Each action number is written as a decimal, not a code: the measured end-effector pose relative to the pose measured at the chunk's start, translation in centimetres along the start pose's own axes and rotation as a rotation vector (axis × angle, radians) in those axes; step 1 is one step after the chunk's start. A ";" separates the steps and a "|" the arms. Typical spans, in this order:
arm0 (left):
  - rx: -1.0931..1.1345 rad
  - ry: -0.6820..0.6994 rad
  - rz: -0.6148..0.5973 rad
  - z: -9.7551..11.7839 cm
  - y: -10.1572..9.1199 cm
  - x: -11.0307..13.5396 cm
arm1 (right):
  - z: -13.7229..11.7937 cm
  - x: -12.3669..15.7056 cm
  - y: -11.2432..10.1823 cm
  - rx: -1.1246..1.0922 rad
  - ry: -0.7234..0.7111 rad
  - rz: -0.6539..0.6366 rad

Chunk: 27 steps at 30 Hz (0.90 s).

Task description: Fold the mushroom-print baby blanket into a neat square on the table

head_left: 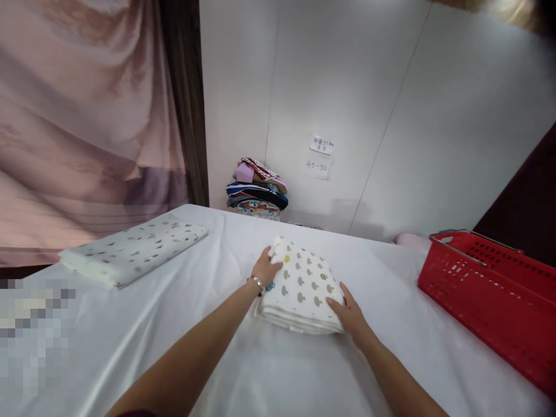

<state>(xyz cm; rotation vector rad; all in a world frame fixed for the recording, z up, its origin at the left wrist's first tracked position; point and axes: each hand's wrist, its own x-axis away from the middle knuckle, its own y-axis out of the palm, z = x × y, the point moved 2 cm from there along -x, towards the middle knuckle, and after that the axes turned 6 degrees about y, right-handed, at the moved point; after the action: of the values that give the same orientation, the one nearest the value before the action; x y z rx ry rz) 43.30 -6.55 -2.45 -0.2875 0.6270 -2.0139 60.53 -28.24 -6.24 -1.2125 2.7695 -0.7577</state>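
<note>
Between the two grips: folded white cloth (302, 286) with small printed shapes, lying flat on the white tabletop (269, 370). Left grip (266, 269) is open, fingers laid over the cloth's far left edge, clasping nothing; bracelet (259, 284) on that wrist. Right grip (350, 315) sits against the near right corner, thumb on top. Its other fingers are hidden, so can't tell if it pinches the fold. Well left of the left grip: second folded cloth (134, 249), pale with grey marks. Right of the right grip, apart: red basket (490, 301) on the tabletop. Beyond both grips, at the wall: pile of coloured fabrics (258, 191), with paper notes (320, 155) up and to the right of it.
</note>
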 end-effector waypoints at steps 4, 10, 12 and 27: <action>-0.101 -0.058 -0.006 -1.8 -2.8 -1.8 | -1.1 0.2 2.6 -0.050 0.006 -0.084; -0.214 -0.161 -0.078 -5.3 -3.4 0.7 | -0.5 -0.8 3.4 -0.037 0.004 -0.187; -0.227 -0.139 -0.087 -5.5 -3.1 1.5 | -0.6 -0.6 3.5 -0.118 0.018 -0.230; -0.502 0.426 0.063 -3.4 -3.1 7.0 | 0.4 1.0 2.9 0.057 -0.086 -0.182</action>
<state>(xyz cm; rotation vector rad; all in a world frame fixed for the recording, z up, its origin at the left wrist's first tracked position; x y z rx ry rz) 35.99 -10.32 -4.00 -0.1274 1.3972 -1.8425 57.92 -27.41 -7.71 -1.4642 2.5779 -0.7707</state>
